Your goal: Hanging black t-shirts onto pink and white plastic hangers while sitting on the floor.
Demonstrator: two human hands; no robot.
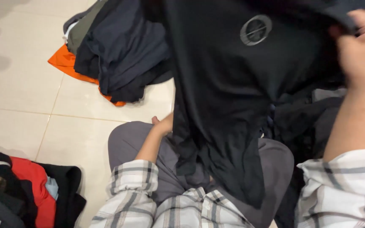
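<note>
Black shirt (pixel 229 105) hangs over your lap, pinched at its upper edge by your right hand (pixel 362 46), grip closed. Your left hand (pixel 163 125) is largely hidden behind it; grip state undeterminable.

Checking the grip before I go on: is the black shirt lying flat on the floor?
No: the right hand holds the black shirt up by its top edge, so it hangs over the lap.

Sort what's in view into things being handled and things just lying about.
Being handled: black shirt, gripped by right hand at its top edge and by left hand lower down.

Lying about: dark clothes pile, orange garment, red garment, tiled floor.
</note>
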